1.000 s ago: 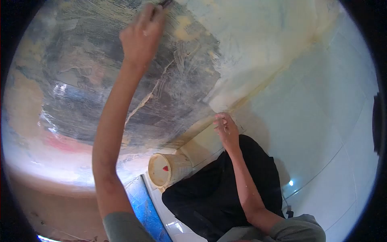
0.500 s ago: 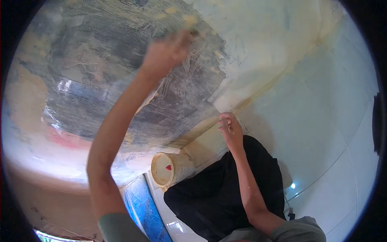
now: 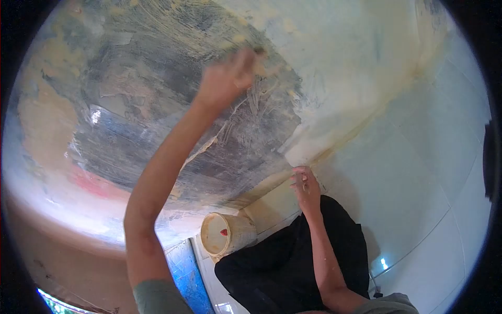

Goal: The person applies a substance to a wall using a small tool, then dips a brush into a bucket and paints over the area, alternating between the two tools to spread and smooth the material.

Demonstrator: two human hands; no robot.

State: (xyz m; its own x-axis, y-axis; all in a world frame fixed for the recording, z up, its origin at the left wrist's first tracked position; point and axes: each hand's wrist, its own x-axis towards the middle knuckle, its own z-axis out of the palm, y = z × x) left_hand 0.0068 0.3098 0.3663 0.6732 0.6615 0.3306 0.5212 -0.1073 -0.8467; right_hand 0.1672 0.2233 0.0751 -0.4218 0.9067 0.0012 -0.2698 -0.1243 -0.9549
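My left hand (image 3: 227, 78) reaches out over a dark grey, streaked patch (image 3: 172, 68) on the wall. Its fingers are closed and smeared by motion. A small dark thing (image 3: 260, 51) shows at the fingertips, too blurred to name. Below the wrist, a pale ragged crack (image 3: 206, 147) crosses the patch. My right hand (image 3: 306, 186) is low, near where wall and floor meet, above my knee in black cloth. Its fingers are curled and smudged with pale material; whether they hold anything is hidden.
A stained, cream-coloured bucket (image 3: 243, 233) with a red mark stands by the wall, left of my black-clothed leg (image 3: 272, 267). A blue panel (image 3: 191, 280) lies beside it. Pale tiled floor (image 3: 413, 193) spreads to the right.
My left hand has moved slightly up across the grey patch, showing more of the crack. The whole view has shifted, so wall and bucket sit lower. My right hand stays curled near the wall's foot.
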